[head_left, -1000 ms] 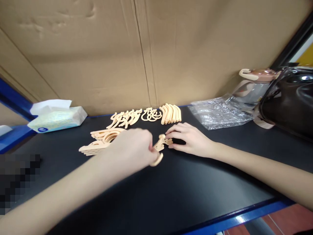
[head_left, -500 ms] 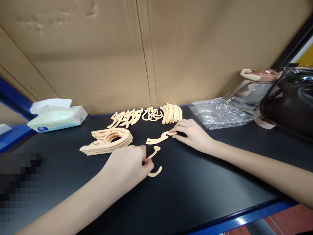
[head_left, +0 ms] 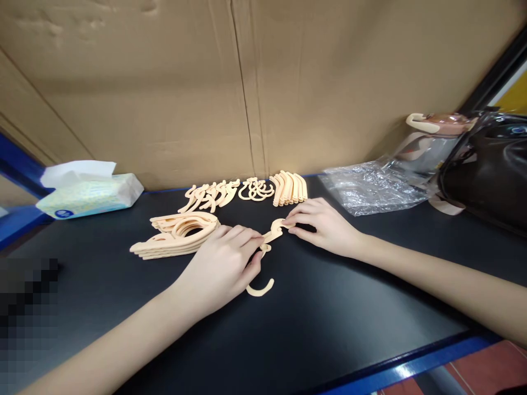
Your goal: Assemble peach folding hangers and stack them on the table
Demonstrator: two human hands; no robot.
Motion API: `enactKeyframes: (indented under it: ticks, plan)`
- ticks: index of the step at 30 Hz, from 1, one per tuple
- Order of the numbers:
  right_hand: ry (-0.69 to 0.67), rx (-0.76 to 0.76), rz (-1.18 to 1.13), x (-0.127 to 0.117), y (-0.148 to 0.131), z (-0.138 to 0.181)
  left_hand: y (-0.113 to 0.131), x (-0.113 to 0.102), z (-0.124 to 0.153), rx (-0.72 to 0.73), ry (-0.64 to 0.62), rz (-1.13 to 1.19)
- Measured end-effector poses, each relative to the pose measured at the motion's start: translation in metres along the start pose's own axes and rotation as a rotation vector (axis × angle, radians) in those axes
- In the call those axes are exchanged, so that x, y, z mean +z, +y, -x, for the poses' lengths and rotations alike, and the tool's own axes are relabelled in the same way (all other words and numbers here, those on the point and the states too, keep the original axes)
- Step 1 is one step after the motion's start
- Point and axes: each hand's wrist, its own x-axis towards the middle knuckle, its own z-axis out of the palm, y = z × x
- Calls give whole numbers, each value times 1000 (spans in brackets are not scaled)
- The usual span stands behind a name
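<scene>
My left hand [head_left: 226, 266] is closed, its fingertips on the left end of a cream plastic hanger arm [head_left: 272, 234]. My right hand [head_left: 323, 226] pinches the curled right end of this same piece. A loose hanger hook [head_left: 260, 292] lies on the table beneath my left hand; its curved end shows in front of the thumb, and its middle is hidden. Beside my left hand sits a stack of hangers [head_left: 164, 247], partly covered by the fingers.
Along the back lie several hanger arms [head_left: 212, 196], a cluster of hooks [head_left: 256, 190] and a row of curved tubes [head_left: 289, 188]. A tissue pack [head_left: 90, 195] stands left; a clear plastic bag [head_left: 370, 186], a bottle [head_left: 432, 142] and a black bag [head_left: 489, 175] are right. Cardboard [head_left: 164, 99] walls the back.
My left hand has let go of the hook and moved up to the left end of the hanger arm. My right hand keeps its pinch, almost in place.
</scene>
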Motion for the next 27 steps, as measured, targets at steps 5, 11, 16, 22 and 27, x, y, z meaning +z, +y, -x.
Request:
enactKeyframes:
  ticks: [5,11,16,22,27]
  plan:
    - [5,0,5,1,0,0,3,3,1,0,44,-42]
    - [-3,9,-2,1,-3,0,-2,6,3,-17,34,-61]
    - [98,88,-45,1,-4,-1,-2,4,3,-29,53,-29]
    - [226,231,-124,-6,10,-7,4,-1,4,-33,125,144]
    - [124,391,52,-17,39,-28,10,0,6,-13,135,304]
